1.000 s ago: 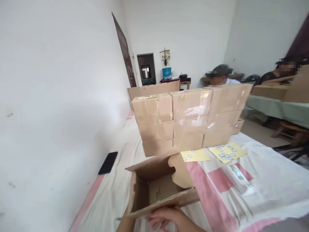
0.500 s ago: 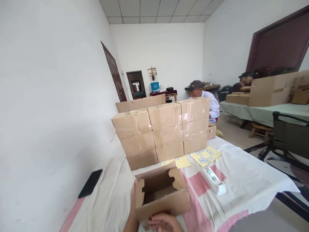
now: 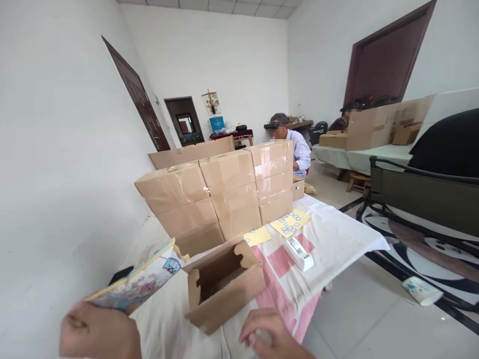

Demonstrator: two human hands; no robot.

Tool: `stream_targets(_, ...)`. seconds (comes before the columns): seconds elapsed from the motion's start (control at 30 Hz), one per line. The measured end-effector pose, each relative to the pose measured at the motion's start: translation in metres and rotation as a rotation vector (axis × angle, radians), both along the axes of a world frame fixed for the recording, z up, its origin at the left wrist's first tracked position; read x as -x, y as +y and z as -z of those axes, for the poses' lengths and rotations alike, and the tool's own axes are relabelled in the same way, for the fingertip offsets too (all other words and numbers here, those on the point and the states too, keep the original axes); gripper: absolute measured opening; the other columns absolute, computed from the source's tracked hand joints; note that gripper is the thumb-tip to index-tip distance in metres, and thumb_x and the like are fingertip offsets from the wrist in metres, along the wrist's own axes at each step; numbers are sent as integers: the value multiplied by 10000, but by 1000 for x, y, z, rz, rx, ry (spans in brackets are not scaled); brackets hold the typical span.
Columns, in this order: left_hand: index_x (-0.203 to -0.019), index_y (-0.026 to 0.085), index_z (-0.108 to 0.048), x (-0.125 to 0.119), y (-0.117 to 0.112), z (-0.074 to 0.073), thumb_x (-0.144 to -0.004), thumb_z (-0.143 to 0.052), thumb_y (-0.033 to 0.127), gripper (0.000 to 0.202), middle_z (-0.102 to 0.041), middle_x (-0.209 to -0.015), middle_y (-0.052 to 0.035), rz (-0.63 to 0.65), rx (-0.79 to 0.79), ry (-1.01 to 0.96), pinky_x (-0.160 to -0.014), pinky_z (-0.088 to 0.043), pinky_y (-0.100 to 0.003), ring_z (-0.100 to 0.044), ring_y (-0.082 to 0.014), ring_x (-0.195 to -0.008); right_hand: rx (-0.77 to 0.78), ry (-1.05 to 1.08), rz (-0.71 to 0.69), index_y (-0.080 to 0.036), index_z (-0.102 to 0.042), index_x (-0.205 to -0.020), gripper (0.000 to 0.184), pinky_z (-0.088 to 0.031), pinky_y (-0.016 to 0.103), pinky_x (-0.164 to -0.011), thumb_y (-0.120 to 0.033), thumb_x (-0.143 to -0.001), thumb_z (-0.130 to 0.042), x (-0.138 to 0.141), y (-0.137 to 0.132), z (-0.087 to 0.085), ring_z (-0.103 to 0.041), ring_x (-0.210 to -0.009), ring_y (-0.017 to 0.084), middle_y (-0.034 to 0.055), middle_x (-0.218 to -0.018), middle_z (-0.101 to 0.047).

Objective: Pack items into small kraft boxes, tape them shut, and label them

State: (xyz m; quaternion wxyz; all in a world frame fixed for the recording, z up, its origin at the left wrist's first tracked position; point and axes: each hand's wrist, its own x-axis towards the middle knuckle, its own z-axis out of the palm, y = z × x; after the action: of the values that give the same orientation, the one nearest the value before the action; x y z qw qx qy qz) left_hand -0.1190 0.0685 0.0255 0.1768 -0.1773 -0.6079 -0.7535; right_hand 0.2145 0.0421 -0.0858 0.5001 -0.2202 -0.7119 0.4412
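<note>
My left hand (image 3: 101,329) is closed on the end of a printed snack bag (image 3: 140,281) with a yellow edge and blue and white artwork. The bag is raised to the left of an open cardboard box (image 3: 228,299). The box stands on the cloth with its top open and shows a bare brown inside. My right hand (image 3: 271,331) is just in front of the box, fingers loosely bent and apart, holding nothing. A black phone (image 3: 119,274) is partly hidden behind the bag.
Taped cartons (image 3: 234,182) form a wall across the table. Yellow sticker sheets (image 3: 290,223) and a white tape dispenser (image 3: 299,254) lie on the cloth (image 3: 329,239). A person (image 3: 297,149) sits beyond the cartons. A chair (image 3: 422,199) stands at right.
Both hands have left the cardboard box. My left hand now holds up a snack bag at the left, and my right hand is in front of the box. The view has turned right.
</note>
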Motion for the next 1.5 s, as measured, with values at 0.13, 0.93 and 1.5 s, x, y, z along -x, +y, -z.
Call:
stream_targets(0.13,-748,241,-625,-28,-19,-48,-918,-465,324,248,-584,-712,-21,-43,-81,131,-680,-502,-379,-613,-237,-739,-352,162,183,-235,-718,-1013,207,-476,310,-656,-243,-1013,-512,-40,7,-58,-635,-701,178,53,-802,-715)
stream_targets(0.93,-896,213,-641,-92,39,-19,-989,-405,430,333,-661,-803,-15,461,455,305,-733,-430,-298,-603,-180,-772,-244,163,289,-211,-450,-635,526,-362,375,-748,-579,-1011,-459,-11,130,-41,-454,-737,206,15,-705,-443)
stream_targets(1.5,-1092,250,-463,-116,29,0,-1002,-444,477,244,-631,-982,-31,1027,497,164,-743,-539,-292,-647,-170,-851,-24,208,378,-242,-715,-1221,424,-505,431,-845,-544,-990,-525,-16,121,41,-589,-946,256,109,-1125,-600)
